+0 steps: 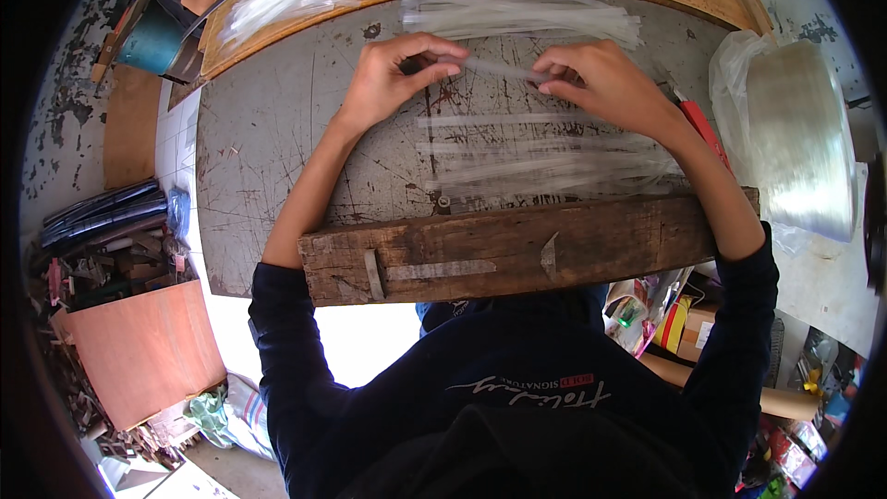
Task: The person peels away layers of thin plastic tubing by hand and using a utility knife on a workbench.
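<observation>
Stretching between left hand point(393, 74) and right hand point(601, 79), a clear plastic strip point(499, 68) (thin, translucent).

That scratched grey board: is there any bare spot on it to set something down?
Yes: the grey board is bare left of the left hand, down to the wooden beam. It is crowded between and below the hands, where clear strips lie, and along the top by the strip pile. The right hand pinches a strip.

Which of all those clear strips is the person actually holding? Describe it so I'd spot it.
Start at the scratched grey metal worktop. Above its middle, the left hand and right hand pinch one clear plastic strip stretched between them. Unlike the loose strips lying nearer the wooden beam, it is gripped at both ends.
</observation>
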A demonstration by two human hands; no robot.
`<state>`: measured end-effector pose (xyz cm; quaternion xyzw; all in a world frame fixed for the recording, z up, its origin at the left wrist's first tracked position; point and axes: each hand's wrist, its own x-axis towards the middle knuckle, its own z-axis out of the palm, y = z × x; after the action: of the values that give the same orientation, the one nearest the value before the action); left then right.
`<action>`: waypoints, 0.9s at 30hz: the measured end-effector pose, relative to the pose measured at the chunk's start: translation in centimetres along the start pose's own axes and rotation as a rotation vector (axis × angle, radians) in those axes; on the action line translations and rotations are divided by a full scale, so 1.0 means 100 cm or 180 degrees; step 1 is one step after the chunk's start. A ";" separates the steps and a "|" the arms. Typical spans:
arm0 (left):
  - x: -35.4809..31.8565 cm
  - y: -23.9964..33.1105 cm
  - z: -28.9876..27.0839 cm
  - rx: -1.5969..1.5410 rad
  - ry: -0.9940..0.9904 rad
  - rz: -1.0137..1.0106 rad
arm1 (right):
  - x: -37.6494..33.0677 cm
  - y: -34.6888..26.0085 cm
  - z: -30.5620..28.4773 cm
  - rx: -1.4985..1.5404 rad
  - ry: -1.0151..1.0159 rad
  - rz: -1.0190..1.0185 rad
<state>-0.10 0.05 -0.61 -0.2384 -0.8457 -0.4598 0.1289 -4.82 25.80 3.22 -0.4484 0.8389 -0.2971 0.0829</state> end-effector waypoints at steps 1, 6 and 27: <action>0.000 -0.001 -0.001 0.0025 -0.0020 0.0047 | 0.000 -0.001 0.000 -0.0009 -0.0022 0.0045; 0.001 -0.008 -0.005 0.0354 0.0398 0.0152 | 0.002 0.004 -0.014 0.0061 -0.0174 0.0212; 0.000 0.010 -0.006 0.0618 -0.0667 0.0285 | -0.005 -0.006 -0.008 0.0039 -0.0825 -0.0112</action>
<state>0.43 0.04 0.44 -0.3089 -0.8835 -0.3423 0.0828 -4.41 26.22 4.14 -0.4971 0.8114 -0.2432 0.1882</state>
